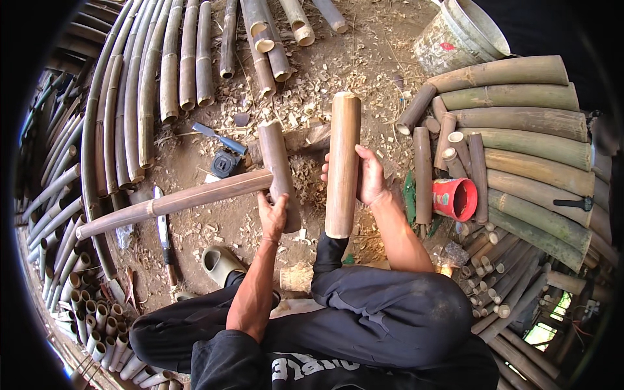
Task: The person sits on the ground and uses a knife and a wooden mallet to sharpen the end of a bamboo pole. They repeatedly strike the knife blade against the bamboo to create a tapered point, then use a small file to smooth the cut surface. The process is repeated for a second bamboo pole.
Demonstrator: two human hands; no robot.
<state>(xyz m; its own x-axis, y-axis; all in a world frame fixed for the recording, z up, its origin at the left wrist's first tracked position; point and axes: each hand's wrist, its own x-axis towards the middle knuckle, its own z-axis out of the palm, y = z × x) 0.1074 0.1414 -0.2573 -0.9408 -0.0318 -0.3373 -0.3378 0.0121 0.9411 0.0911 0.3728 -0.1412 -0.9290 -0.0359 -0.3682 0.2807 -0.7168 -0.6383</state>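
My left hand (273, 213) is closed around a T-shaped bamboo joint, where a long bamboo pole (175, 203) meets a short crosspiece (281, 170). The pole runs out to the left with its far end lifted. In my right hand (369, 174) is a thick, pale-brown bamboo tube (343, 166), upright in the picture, with fingers behind it and the thumb along its right side. The two pieces are apart, side by side above my crossed legs. Behind the crosspiece lies a dark wooden block (312, 140), partly hidden.
A blue-handled chisel (224, 140), a black tape measure (225, 164) and a long knife (164, 227) lie on the shaving-strewn ground. Bamboo poles (133, 97) fill the left; thick bamboo lengths (520, 123) lie right, near a red cup (455, 199) and white bucket (448, 42).
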